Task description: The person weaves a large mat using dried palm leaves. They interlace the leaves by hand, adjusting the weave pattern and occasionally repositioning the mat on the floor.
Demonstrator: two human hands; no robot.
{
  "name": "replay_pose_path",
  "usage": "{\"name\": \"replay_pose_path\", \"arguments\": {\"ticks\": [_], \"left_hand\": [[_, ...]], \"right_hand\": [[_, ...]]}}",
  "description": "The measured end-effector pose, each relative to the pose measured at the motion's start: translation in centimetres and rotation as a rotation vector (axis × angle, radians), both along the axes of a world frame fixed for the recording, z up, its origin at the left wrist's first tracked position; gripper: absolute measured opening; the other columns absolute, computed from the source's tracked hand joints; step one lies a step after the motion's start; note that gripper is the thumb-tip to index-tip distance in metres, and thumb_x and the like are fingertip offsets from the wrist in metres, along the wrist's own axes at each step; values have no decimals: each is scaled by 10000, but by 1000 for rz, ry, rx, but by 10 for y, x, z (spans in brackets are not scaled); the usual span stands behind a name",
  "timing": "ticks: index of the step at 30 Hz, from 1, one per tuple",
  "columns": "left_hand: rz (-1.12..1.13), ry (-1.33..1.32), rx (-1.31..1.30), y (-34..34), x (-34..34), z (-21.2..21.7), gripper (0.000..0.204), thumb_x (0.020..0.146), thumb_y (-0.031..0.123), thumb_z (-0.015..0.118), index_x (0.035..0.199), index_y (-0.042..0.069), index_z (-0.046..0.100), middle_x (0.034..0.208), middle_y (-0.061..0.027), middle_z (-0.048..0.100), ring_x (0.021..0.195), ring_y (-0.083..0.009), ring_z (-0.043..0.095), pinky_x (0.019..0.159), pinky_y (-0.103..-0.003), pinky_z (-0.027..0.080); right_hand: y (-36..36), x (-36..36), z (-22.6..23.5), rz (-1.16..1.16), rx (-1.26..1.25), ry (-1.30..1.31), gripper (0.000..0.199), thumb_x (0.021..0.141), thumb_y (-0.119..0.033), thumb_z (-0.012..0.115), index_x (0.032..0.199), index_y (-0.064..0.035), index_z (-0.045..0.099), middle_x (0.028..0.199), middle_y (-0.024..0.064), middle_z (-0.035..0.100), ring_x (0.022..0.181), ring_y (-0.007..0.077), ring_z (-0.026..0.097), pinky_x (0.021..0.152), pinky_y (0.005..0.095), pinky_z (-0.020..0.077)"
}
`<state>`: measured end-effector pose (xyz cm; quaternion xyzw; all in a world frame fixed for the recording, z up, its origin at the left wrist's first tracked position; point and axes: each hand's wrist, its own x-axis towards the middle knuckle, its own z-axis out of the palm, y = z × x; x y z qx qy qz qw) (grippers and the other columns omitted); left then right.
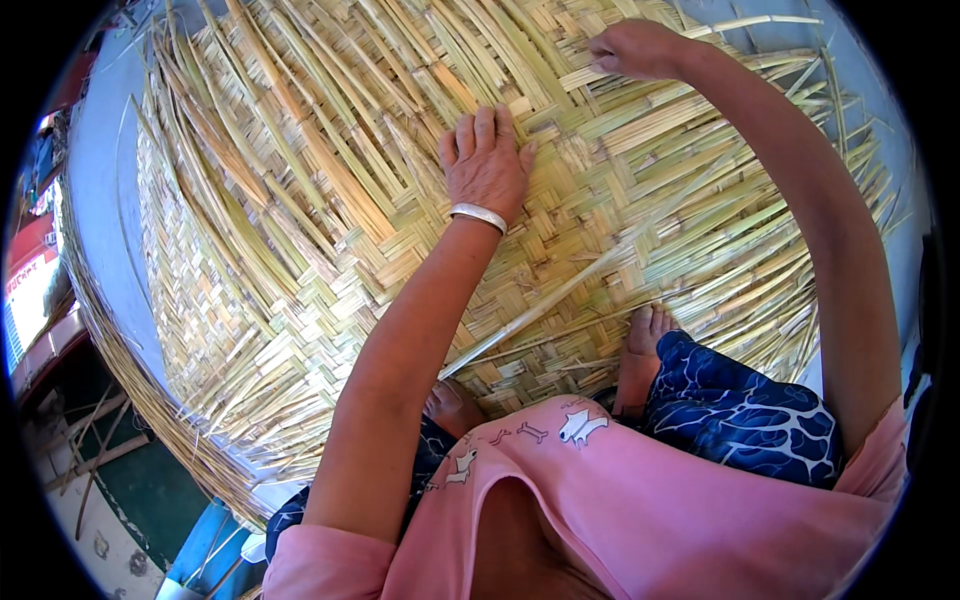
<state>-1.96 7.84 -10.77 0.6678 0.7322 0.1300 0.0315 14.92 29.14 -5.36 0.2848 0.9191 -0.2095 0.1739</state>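
A large mat (580,215) of flat, pale yellow-green split cane or reed strips lies under me, its middle woven in a zigzag pattern. My left hand (487,165) presses palm down on the weave, fingers stretched forward, a pale bangle on its wrist. Farther off to the right, my right hand (638,48) is closed in a fist at the mat's far side. A flat cane strip (578,77) runs up to its fingers, which seem to grip it; the fingers' undersides are hidden. Another loose strip (545,308) crosses the mat near my feet.
Long unwoven strips (290,130) spread over the far left, with more strip ends (800,270) fanning out at the right. My bare feet (640,350) stand on the mat. A bundle of thin strips (160,420) curves along the left edge of the pale blue floor (105,190).
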Motion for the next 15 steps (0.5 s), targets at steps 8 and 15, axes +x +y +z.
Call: {"name": "replay_pose_path", "arguments": {"ticks": [8, 15], "left_hand": [[-79, 19, -19, -2, -4, -4, 496, 822, 342, 562, 1228, 66, 489, 1179, -75, 444, 1137, -245, 391, 955, -400, 292], [-122, 44, -34, -2, -5, 3, 482, 811, 330, 572, 1220, 88, 500, 1180, -56, 456, 1137, -232, 402, 954, -392, 296]], "right_hand": [[-14, 4, -1, 22, 126, 10, 210, 825, -263, 567, 815, -54, 587, 727, 141, 592, 712, 335, 579, 671, 435, 441], [-48, 2, -4, 181, 588, 382, 131, 784, -98, 540, 877, -35, 606, 890, 139, 610, 844, 316, 581, 763, 407, 464]]}}
